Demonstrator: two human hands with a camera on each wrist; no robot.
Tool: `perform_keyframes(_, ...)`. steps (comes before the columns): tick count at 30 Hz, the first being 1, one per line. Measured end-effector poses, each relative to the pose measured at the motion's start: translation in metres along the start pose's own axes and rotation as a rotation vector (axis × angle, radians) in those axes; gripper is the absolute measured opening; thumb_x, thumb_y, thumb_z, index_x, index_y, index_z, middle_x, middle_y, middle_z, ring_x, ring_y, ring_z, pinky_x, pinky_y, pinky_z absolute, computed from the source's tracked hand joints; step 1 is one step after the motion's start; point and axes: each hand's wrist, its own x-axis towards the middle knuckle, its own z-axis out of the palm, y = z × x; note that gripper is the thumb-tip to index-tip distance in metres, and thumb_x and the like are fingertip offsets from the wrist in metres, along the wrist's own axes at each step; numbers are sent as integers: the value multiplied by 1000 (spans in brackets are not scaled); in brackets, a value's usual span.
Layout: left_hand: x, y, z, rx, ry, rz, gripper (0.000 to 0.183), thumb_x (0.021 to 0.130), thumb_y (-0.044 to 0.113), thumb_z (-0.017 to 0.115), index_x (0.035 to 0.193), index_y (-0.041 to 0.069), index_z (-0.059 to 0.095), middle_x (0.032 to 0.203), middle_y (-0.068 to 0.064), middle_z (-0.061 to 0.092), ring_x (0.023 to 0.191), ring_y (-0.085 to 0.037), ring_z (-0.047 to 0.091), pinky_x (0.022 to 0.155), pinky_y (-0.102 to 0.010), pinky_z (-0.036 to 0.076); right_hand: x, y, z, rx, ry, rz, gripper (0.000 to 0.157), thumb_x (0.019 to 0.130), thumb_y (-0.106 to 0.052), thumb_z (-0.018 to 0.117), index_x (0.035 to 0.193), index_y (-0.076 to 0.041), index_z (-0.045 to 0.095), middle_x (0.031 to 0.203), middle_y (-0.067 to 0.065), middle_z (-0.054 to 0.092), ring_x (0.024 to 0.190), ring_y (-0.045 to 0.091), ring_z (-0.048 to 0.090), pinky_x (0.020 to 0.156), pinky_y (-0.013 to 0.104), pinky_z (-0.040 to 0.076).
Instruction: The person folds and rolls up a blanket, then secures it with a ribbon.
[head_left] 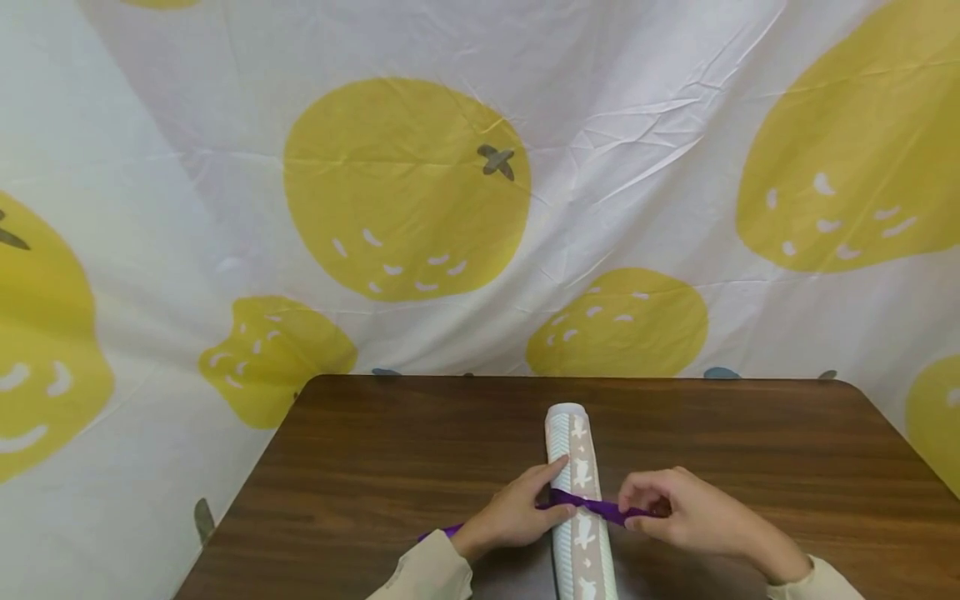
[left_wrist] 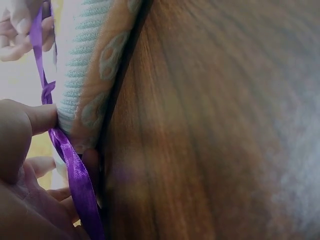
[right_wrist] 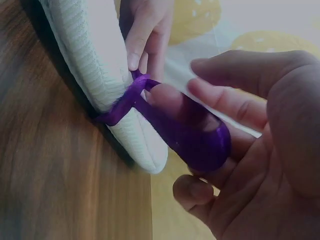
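Note:
A long roll of patterned fabric [head_left: 583,533], pale green and beige with white figures, lies lengthwise on the table. A purple ribbon [head_left: 600,507] goes around its middle and crosses over itself on top. My left hand [head_left: 517,508] grips the roll from its left side, thumb and forefinger on top beside the ribbon. One ribbon end [left_wrist: 82,195] trails past the left palm. Right of the roll, my right hand [head_left: 686,512] holds the other length with curled fingers. In the right wrist view this length forms a loop [right_wrist: 200,145] around a finger.
The brown wood-grain table [head_left: 390,450] spreads out on both sides of the roll. Behind it hangs a white cloth [head_left: 585,208] with yellow fruit prints, reaching down past the table's far edge. Pale sleeves [head_left: 427,575] cover both forearms.

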Motion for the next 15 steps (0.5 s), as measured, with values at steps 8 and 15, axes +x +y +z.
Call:
perform_keyframes(8, 0, -1, 0, -11, -7, -6, 69, 94, 39, 65, 154, 22, 37, 144, -10, 51, 130, -26, 51, 107, -41, 43, -5, 0, 0, 89, 57, 9, 18, 90, -2, 69, 92, -19, 65, 62, -2, 57, 58, -10, 44, 43, 17, 39)
perform_keyframes(15, 1, -1, 1, -11, -2, -3, 69, 93, 39, 66, 154, 21, 37, 144, -10, 52, 130, -25, 51, 107, -41, 42, -5, 2, -2, 152, 93, -25, 17, 91, 1, 67, 96, -15, 65, 65, 4, 56, 62, -9, 46, 45, 18, 40)
